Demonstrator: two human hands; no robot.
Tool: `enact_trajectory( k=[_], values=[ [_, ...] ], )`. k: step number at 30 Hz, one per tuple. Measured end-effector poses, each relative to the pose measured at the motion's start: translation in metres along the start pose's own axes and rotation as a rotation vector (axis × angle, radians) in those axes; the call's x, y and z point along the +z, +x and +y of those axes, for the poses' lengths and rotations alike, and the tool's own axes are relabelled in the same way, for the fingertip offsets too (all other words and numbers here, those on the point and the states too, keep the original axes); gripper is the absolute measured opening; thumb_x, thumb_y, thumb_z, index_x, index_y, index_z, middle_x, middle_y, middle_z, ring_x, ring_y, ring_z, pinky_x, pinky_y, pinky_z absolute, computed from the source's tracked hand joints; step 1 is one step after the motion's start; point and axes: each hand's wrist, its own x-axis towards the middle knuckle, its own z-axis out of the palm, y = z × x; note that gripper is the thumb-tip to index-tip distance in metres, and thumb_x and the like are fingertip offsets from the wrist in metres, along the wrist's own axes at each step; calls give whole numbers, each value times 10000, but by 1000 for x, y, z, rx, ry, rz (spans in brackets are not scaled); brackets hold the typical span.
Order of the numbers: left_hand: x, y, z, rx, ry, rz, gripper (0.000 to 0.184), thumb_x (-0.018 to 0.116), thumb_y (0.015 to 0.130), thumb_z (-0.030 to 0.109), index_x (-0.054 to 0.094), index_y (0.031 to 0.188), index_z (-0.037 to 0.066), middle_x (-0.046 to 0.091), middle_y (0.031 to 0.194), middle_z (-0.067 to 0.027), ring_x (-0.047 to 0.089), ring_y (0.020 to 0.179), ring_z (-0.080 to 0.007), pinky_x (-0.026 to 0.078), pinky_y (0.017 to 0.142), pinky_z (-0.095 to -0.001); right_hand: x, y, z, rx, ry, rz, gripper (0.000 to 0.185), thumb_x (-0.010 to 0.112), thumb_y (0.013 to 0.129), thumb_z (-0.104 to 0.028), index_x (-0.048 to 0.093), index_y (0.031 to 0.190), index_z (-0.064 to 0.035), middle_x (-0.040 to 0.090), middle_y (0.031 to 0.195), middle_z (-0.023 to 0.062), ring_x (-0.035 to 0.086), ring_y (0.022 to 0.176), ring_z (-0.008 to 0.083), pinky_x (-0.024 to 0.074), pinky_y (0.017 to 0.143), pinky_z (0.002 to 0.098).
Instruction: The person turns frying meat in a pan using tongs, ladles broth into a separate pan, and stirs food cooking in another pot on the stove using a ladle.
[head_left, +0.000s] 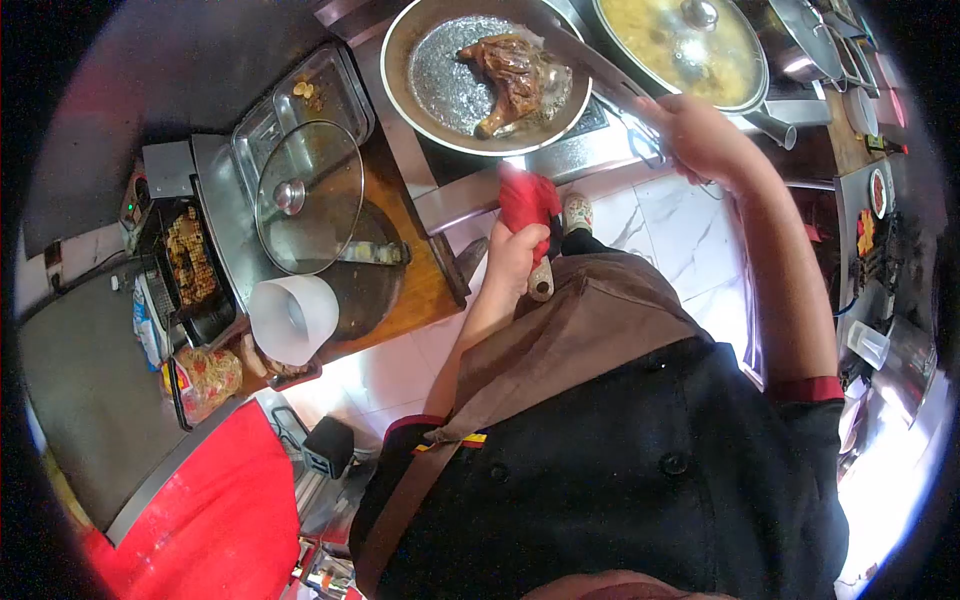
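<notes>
My left hand (515,258) is closed around the handle of a frying pan (395,75), with a red cloth (527,200) wrapped over the handle. The handle's pale end (541,282) sticks out below my fist. In the pan lies a browned chicken leg (508,78) in a little shiny liquid. My right hand (705,140) grips a long flat metal utensil (595,68), whose far end reaches over the pan beside the meat. Its exact kind is unclear.
Right of the pan stands a lidded pan (690,50) with yellowish food. Leftward, a wooden counter (420,265) bears a glass lid (310,195), a white plastic container (293,320) and a metal tray (345,85). A dark basket of browned cubes (187,255) sits farther left.
</notes>
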Motion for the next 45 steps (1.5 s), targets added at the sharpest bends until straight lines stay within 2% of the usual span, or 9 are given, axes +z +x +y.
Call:
enact_trajectory(
  k=[17, 19, 20, 25, 27, 29, 31, 39, 45],
  values=[
    [7, -1, 2, 7, -21, -4, 441, 562, 669, 46, 524, 1108, 46, 558, 928, -17, 540, 782, -119, 440, 666, -243, 14, 19, 15, -17, -322, -54, 492, 448, 926, -403, 541, 756, 49, 463, 487, 72, 474, 383, 192, 382, 392, 340],
    [6, 0, 2, 30, -29, 14, 444, 564, 669, 49, 524, 1111, 47, 560, 924, -15, 541, 782, -120, 437, 684, -244, 15, 20, 19, 10, -197, -141, 620, 408, 919, -481, 570, 668, 62, 554, 548, 167, 575, 483, 292, 462, 556, 412],
    [6, 2, 2, 33, -47, 4, 450, 563, 669, 48, 522, 1118, 47, 561, 933, -16, 541, 794, -120, 435, 698, -247, 6, 8, 14, 65, 4, -132, 490, 459, 920, -415, 516, 724, 31, 479, 520, 74, 453, 385, 170, 370, 381, 336],
    [5, 1, 1, 4, -16, -9, 463, 560, 671, 39, 516, 1132, 50, 560, 959, -14, 542, 815, -119, 435, 709, -248, 1, 15, 18, 18, -167, -49, 487, 456, 919, -418, 559, 776, 35, 498, 534, 95, 473, 403, 178, 385, 392, 349],
    [2, 2, -3, -10, -44, -14, 458, 556, 672, 31, 518, 1128, 49, 562, 962, -14, 544, 817, -120, 435, 708, -247, 18, 43, 42, -343, -538, 82, 503, 451, 918, -428, 572, 786, 42, 500, 523, 101, 486, 408, 195, 395, 401, 354],
    [4, 2, -3, 8, -42, -17, 456, 555, 672, 29, 518, 1126, 49, 563, 947, -13, 542, 800, -115, 434, 695, -243, 22, 44, 30, -339, -508, 85, 513, 438, 923, -432, 569, 752, 34, 490, 503, 101, 498, 405, 199, 397, 403, 356],
    [4, 0, 1, 26, -42, -13, 454, 555, 672, 27, 519, 1124, 49, 564, 933, -12, 540, 783, -111, 432, 682, -239, 8, 23, 6, 89, -200, -140, 511, 437, 925, -427, 565, 731, 29, 483, 494, 94, 508, 402, 190, 399, 404, 358],
    [3, 1, -1, -3, -58, -21, 452, 561, 671, 41, 516, 1121, 49, 563, 921, -19, 547, 794, -122, 438, 692, -239, 12, 33, 17, -37, -378, -8, 587, 429, 917, -446, 613, 726, 78, 573, 573, 204, 601, 517, 318, 472, 546, 417],
    [13, -8, 18, -49, -38, 1, 459, 565, 673, 61, 513, 1129, 49, 558, 971, -28, 546, 851, -129, 443, 742, -265, -3, 5, 2, 46, 11, -102, 491, 425, 929, -431, 578, 779, 11, 463, 465, 65, 507, 393, 160, 372, 340, 312]
  ],
)
